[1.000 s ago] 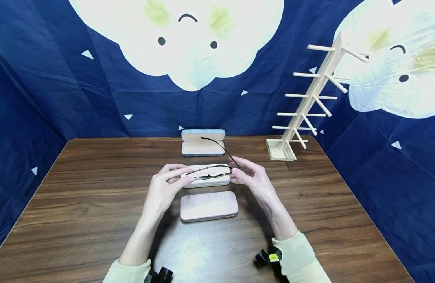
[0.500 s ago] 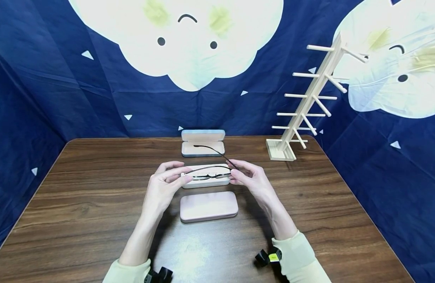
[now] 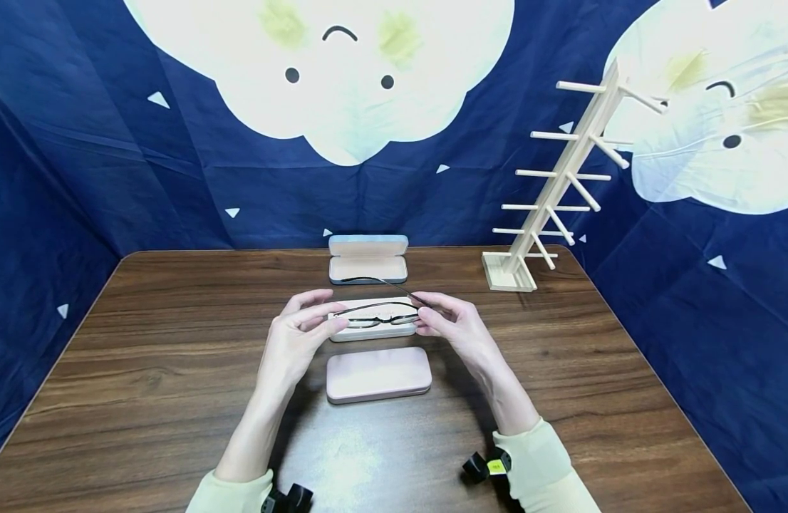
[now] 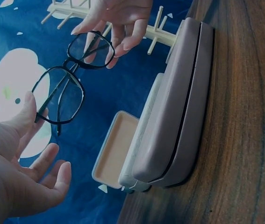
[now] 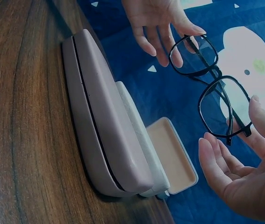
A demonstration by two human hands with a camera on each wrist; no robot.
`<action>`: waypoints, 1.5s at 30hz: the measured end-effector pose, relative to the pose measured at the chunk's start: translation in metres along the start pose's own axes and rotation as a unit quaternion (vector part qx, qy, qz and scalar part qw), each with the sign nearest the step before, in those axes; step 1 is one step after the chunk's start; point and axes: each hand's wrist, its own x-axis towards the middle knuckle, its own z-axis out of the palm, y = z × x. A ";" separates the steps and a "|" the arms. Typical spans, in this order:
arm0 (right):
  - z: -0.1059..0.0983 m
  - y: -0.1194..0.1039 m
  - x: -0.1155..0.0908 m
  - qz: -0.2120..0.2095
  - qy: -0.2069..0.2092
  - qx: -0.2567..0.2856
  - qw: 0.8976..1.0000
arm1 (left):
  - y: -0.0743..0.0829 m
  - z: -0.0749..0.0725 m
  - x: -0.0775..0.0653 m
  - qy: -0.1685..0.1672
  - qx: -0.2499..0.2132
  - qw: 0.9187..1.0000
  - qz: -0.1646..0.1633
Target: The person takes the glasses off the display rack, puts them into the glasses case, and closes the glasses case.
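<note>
Black-framed eyeglasses [image 3: 379, 320] are held up between both hands, above a pale white glasses case [image 3: 373, 335]. My left hand [image 3: 298, 338] pinches one end of the frame between thumb and fingers. At the other end, the fingertips of my right hand [image 3: 461, 329] pinch the frame near its hinge. In the left wrist view the eyeglasses [image 4: 69, 65] show clear lenses, with both temples crossing behind them. One temple lies across the frame; the other angles inward in the head view. Nearer me, a shut pink glasses case [image 3: 378, 374] lies on the table.
Farther back, a blue glasses case [image 3: 368, 281] lies open with a cream lining. A wooden peg rack [image 3: 548, 192] stands at the table's back right. Blue cloth [image 3: 259, 185] with cloud prints hangs behind the wooden table [image 3: 176, 342].
The temple at the right hand has swung down and inward, its tip moving left and nearer the frame. Both hands and the eyeglasses have shifted only slightly.
</note>
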 end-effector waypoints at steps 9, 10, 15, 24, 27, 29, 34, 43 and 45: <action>0.000 -0.001 0.000 0.009 0.003 -0.009 1.000 | 0.000 0.000 0.000 0.008 0.010 1.000 0.005; 0.000 -0.001 0.000 0.010 0.004 -0.010 1.000 | 0.000 0.000 0.000 0.009 0.011 1.000 0.006; 0.001 -0.002 -0.001 0.007 0.003 -0.013 1.000 | 0.000 0.001 0.000 0.012 0.012 1.000 0.016; 0.000 -0.002 -0.001 0.004 -0.004 -0.026 1.000 | 0.001 0.000 0.000 0.016 -0.002 1.000 0.011; 0.000 -0.001 -0.001 0.003 -0.006 -0.029 1.000 | 0.001 0.000 0.000 0.017 -0.010 1.000 0.004; 0.000 -0.001 -0.001 0.004 -0.007 -0.031 0.999 | 0.001 0.000 0.001 0.017 -0.012 1.000 0.002; 0.000 -0.002 -0.001 0.004 -0.009 -0.033 0.999 | 0.001 0.000 0.000 0.016 -0.016 1.000 0.004; -0.003 -0.003 -0.002 -0.009 -0.029 -0.046 0.998 | 0.002 0.001 0.000 0.014 -0.033 0.999 -0.008; -0.004 -0.003 -0.002 -0.011 -0.040 -0.050 0.998 | 0.002 0.001 0.000 0.014 -0.033 0.999 -0.010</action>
